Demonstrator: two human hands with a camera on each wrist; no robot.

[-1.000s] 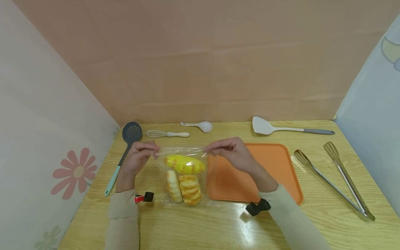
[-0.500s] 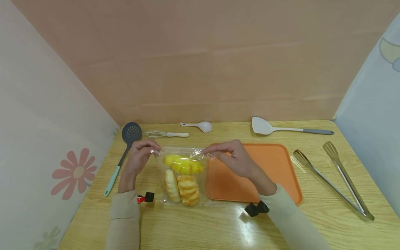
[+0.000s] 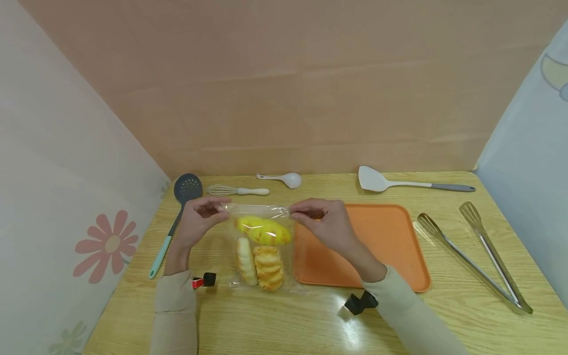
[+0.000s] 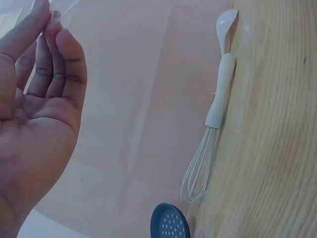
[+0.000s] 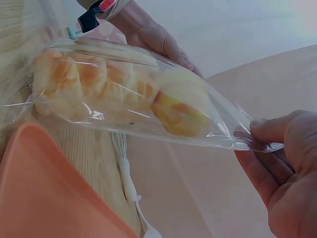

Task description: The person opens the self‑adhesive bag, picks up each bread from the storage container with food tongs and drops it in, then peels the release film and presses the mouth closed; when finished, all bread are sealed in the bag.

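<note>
A clear plastic bag [image 3: 288, 276] with breads inside hangs between both hands. In it show a bright yellow bread [image 3: 263, 230] at the top, a pale ridged roll [image 3: 246, 261] below left and a golden-brown ridged bread [image 3: 268, 268] below right. My left hand [image 3: 198, 222] pinches the bag's upper left corner between thumb and fingers. At the upper right corner, my right hand [image 3: 330, 227] pinches the film in the same way. Seen from the right wrist, the bag [image 5: 218, 131] stretches from the fingertips down toward the table, bulging around the breads.
An orange tray [image 3: 390, 246] lies right of the bag, partly behind the right forearm. Steel tongs [image 3: 479, 261] lie farther right. Along the back are a whisk [image 3: 253, 191], a white ladle [image 3: 290, 179] and a white spatula [image 3: 374, 179]. A skimmer [image 3: 188, 188] lies at the left.
Both hands keep their hold on the bag's top corners. The thumbs and fingers have shifted slightly along the top edge, and the film there looks more pulled together. The breads have moved only a little.
</note>
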